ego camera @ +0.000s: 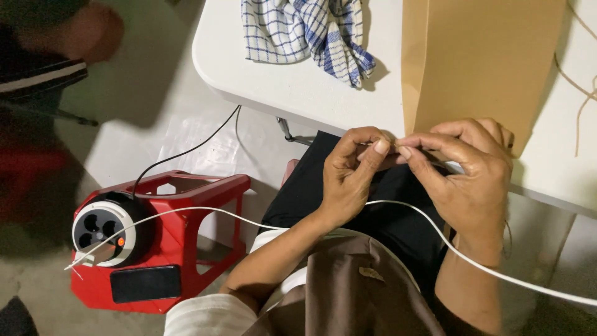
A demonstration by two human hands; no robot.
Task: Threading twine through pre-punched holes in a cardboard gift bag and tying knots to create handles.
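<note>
two hands pinched together at the desk edge

far left, a blurred figure in dark and red clothing is cut off by the frame. a red stool (186,218) on the floor carries a round cable reel (106,233) and a dark phone (145,283), with a black cord running up under the desk (298,87). a white cable (249,219) crosses the lap and runs off at the right. on the desk lie a blue checked cloth (311,31) and a tan paper sheet (472,56), its top cut off. the left hand (348,174) and right hand (466,174) meet fingertip to fingertip just below the sheet's lower edge, both closed in a pinch (what they grip is too small to make out). thin twine (581,93) trails at far right.
</note>
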